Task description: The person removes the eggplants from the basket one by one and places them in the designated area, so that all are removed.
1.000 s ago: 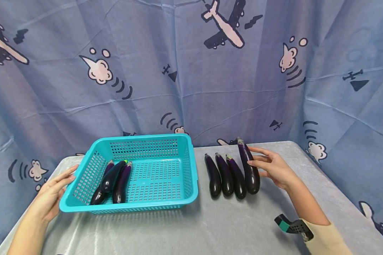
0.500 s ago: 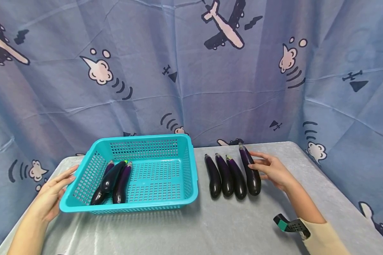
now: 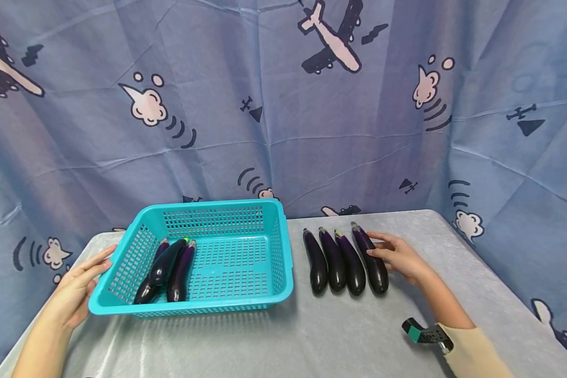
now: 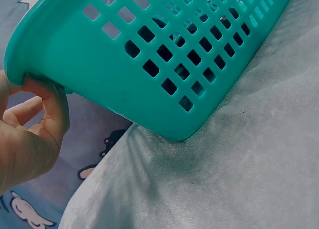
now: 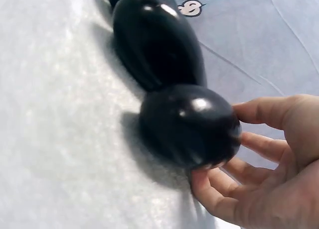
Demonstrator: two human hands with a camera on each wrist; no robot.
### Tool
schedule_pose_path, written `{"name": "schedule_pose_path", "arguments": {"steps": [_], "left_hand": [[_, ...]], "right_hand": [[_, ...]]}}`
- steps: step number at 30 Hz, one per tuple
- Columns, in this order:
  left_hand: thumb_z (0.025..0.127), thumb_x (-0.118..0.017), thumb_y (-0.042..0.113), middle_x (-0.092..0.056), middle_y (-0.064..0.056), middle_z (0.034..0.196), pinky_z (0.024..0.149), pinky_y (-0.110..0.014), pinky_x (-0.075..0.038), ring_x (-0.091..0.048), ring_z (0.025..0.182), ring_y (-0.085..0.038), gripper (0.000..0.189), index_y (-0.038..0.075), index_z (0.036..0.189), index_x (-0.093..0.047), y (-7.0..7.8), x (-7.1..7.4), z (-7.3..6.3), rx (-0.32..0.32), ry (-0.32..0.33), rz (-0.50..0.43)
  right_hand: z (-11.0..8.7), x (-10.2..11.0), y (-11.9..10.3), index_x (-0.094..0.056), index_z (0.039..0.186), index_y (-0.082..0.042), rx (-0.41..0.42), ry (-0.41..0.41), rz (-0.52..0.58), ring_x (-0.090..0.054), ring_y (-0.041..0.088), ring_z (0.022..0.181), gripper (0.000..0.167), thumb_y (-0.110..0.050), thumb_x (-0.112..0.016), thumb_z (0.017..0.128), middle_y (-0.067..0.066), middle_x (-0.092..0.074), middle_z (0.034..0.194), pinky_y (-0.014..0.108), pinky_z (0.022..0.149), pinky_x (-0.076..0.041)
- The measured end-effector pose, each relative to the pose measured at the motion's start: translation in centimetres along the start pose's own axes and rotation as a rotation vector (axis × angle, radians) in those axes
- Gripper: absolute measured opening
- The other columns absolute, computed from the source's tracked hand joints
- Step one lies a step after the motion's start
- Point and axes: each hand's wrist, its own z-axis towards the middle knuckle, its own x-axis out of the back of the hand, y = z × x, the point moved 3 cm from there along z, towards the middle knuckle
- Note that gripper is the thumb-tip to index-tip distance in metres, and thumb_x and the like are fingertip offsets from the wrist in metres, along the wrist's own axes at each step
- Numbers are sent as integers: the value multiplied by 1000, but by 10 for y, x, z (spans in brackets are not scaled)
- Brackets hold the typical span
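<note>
My right hand (image 3: 399, 257) grips a dark purple eggplant (image 3: 371, 260), the rightmost of a row, with thumb and fingers on either side of it. In the right wrist view, its round, glossy end (image 5: 189, 127) faces the camera, close over the table, and the fingers curl beneath it. Several other eggplants (image 3: 333, 260) lie side by side just to its left, stems pointing away. My left hand (image 3: 75, 289) holds the left rim of a turquoise plastic basket (image 3: 276, 296), fingers hooked at the edge in the left wrist view. Three eggplants (image 3: 181, 273) lie in the basket's left part, one across another.
A grey cloth covers the table (image 3: 312, 341), whose far edge meets a blue curtain (image 3: 217, 105) printed with planes and clouds. A black and green strap (image 3: 425, 334) sits at my right wrist. The basket stands left of the row of eggplants.
My right hand has come down and nearer to me with the eggplant, bringing it level with the row. The left hand and basket stay put.
</note>
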Motion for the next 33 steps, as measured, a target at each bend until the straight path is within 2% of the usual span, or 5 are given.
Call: {"name": "schedule_pose_path", "arguments": {"steps": [8,11,23,28,33], "left_hand": [[114,-47,12,3,8,177,80,-24,-61,-69,104,-1,44,44,130,-72,0,0,-1,2,-1,-2],[114,-47,12,8,6,177,80,-24,-61,-69,104,-1,44,44,129,-72,0,0,-1,6,4,0],[113,-47,12,-4,8,175,80,-25,-61,-70,102,-3,44,44,129,-72,1,0,-1,8,9,-6],[113,-48,12,-8,6,173,80,-24,-61,-70,103,-2,44,44,129,-72,1,-1,0,8,9,0],[113,-48,12,-7,7,174,80,-24,-61,-70,103,-2,43,44,129,-72,2,-1,0,10,12,-1]], "right_hand": [[3,-4,4,-29,162,8,0,14,-42,-52,52,135,64,-18,-58,110,43,-38,152,59,102,-55],[3,-6,4,-32,160,9,12,29,-55,-56,50,131,64,-18,-59,109,43,-40,151,53,98,-58],[4,-11,4,-42,155,11,41,71,-70,-66,38,119,60,-18,-63,107,40,-52,144,30,81,-60],[3,-9,4,-41,155,10,18,69,-88,-64,39,122,60,-20,-62,108,39,-51,146,34,85,-58],[2,-6,3,-38,157,10,0,54,-86,-60,45,129,61,-21,-60,109,39,-48,149,46,93,-59]]}}
